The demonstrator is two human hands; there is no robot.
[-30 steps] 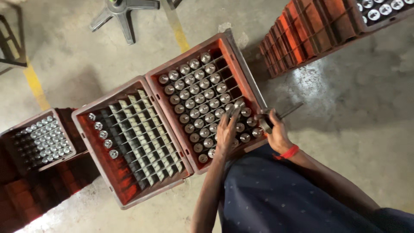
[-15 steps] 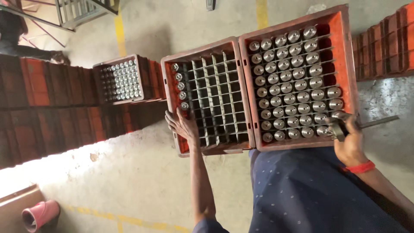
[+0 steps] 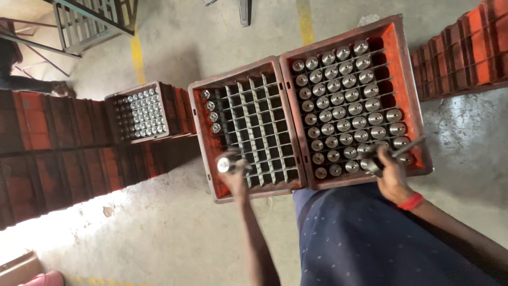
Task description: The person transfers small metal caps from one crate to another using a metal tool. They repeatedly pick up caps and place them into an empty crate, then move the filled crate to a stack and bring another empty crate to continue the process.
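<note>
In the head view, the left hand [image 3: 234, 177] is closing its fingers round a shiny metal cylinder [image 3: 224, 164], holding it over the near left corner of the nearly empty crate [image 3: 203, 132]. Just right of that crate, touching it, the full crate [image 3: 410, 100] is sitting; at its near edge the right hand [image 3: 390, 175] is gripping a dark rod-like tool [image 3: 394, 155].

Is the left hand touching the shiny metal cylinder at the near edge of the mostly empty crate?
Touching. The head view shows the left hand with its fingers wrapped around the metal cylinder, held over the mostly empty crate; no gap shows.
</note>
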